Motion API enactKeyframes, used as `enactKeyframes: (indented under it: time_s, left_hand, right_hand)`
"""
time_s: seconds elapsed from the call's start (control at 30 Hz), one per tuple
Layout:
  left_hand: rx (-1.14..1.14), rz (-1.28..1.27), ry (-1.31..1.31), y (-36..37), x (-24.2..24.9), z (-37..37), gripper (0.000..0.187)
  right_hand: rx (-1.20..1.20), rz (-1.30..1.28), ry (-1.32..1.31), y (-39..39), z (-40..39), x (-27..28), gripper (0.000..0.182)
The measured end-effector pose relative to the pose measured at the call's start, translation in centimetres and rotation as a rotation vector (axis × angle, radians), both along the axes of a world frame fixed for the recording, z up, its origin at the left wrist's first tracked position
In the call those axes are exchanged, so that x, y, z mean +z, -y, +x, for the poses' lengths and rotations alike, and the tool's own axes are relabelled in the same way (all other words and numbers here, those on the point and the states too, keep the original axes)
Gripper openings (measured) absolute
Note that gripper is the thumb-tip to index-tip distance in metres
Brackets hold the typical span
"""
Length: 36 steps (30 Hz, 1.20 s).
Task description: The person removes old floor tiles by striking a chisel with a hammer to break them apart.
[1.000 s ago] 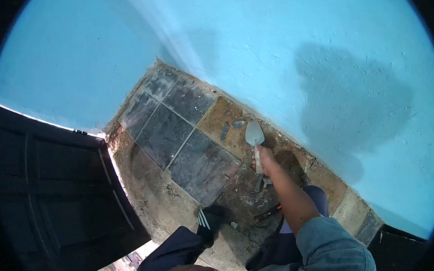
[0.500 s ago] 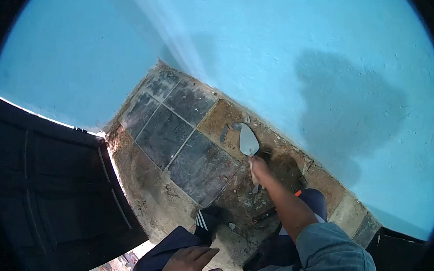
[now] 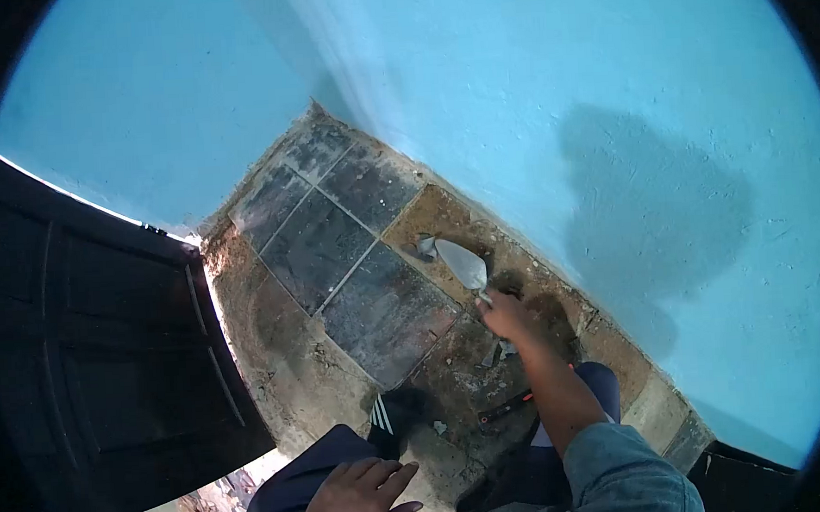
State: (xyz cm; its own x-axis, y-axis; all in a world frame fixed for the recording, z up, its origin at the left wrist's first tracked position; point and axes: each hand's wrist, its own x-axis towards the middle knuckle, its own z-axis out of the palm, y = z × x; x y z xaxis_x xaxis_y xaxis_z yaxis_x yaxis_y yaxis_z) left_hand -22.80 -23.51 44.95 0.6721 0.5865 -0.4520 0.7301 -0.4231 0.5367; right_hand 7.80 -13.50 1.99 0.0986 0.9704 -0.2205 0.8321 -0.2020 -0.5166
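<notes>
My right hand (image 3: 503, 313) is wrapped round the handle of a trowel (image 3: 462, 264). The pale pointed blade lies low over a bare brown patch of floor (image 3: 408, 221), its tip right at a broken grey tile piece (image 3: 425, 247). More tile fragments (image 3: 499, 351) lie just below that hand. My left hand (image 3: 362, 496) rests on my left knee, palm down with the fingers stretched out, and holds nothing.
Dark floor tiles (image 3: 318, 244) with light joints lie left of the bare patch. A blue wall (image 3: 513, 93) rises along the right, and a black panelled door (image 3: 109, 346) stands at left. A dark tool with orange marks (image 3: 503, 409) lies near my feet.
The trowel has swung its tip to the left, onto the broken tile piece. My right hand has moved slightly right and down. The left hand stays on the knee.
</notes>
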Motion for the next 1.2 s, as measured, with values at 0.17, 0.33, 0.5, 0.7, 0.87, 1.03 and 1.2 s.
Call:
enactKeyframes:
  time_s: [0.17, 0.33, 0.5, 0.7, 0.87, 1.03, 1.2]
  left_hand:
    - [-0.026, 0.049, 0.029, -0.2, 0.3, -0.1, 0.047]
    - [-0.014, 0.006, 0.038, -0.4, 0.1, -0.1, 0.046]
    - [-0.031, 0.035, -0.033, -0.9, -0.3, -0.4, 0.045]
    - [-0.077, 0.054, -0.081, -1.1, -0.3, 0.0, 0.047]
    - [-0.15, 0.027, -0.099, -1.4, -0.3, 1.5, 0.048]
    - [-0.255, -0.003, -0.074, -3.3, -1.7, 3.3, 0.053]
    - [-0.285, -0.129, 0.037, -6.3, -3.5, 6.3, 0.049]
  right_hand:
    - [-0.761, -0.411, -0.965, -2.1, -1.4, 2.8, 0.045]
    - [-0.86, -0.45, -1.113, -2.7, -1.7, 2.3, 0.044]
    - [-0.841, -0.509, -1.066, -4.0, -1.0, 2.3, 0.045]
    - [-0.418, -0.222, -0.311, -2.8, 0.8, -2.6, 0.047]
    - [-0.509, -0.233, -0.434, -2.3, 0.4, 0.6, 0.043]
    - [-0.615, -0.342, -1.054, -0.8, -3.0, -2.4, 0.038]
    - [-0.287, -0.436, -1.0, 1.8, -12.6, -2.3, 0.043]
